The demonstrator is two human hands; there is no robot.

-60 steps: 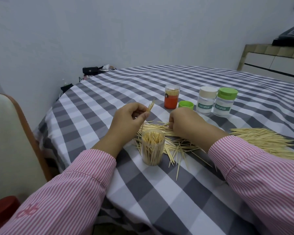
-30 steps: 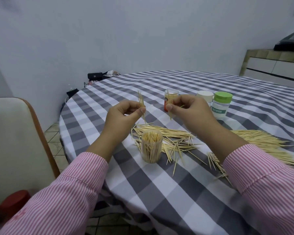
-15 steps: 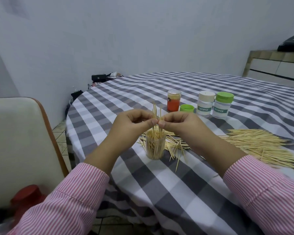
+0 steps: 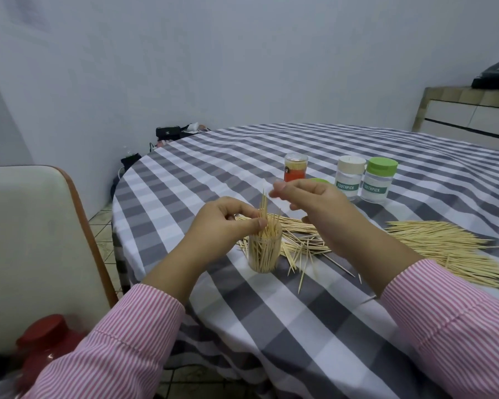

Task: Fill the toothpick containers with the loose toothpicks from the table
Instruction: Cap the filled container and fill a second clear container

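A clear open container (image 4: 264, 254) stands upright on the checked tablecloth, packed with toothpicks. My left hand (image 4: 228, 223) pinches a small bunch of toothpicks (image 4: 264, 210) held upright, their lower ends inside the container's mouth. My right hand (image 4: 314, 203) hovers just above and to the right, fingers apart and blurred, holding nothing that I can see. Loose toothpicks (image 4: 303, 240) lie scattered behind and right of the container. A larger heap of toothpicks (image 4: 450, 249) lies further right.
At the back stand an orange-bottomed container (image 4: 295, 168), a white-lidded jar (image 4: 349, 177) and a green-lidded jar (image 4: 379, 180), with a loose green lid (image 4: 319, 181) partly behind my right hand. A cream chair (image 4: 35, 249) is at the left, a red cap (image 4: 45, 332) below it.
Both hands pinched the bunch together over the container half a second ago. The right hand has since let go and lifted away to the right; the left hand keeps the bunch in the container's mouth.
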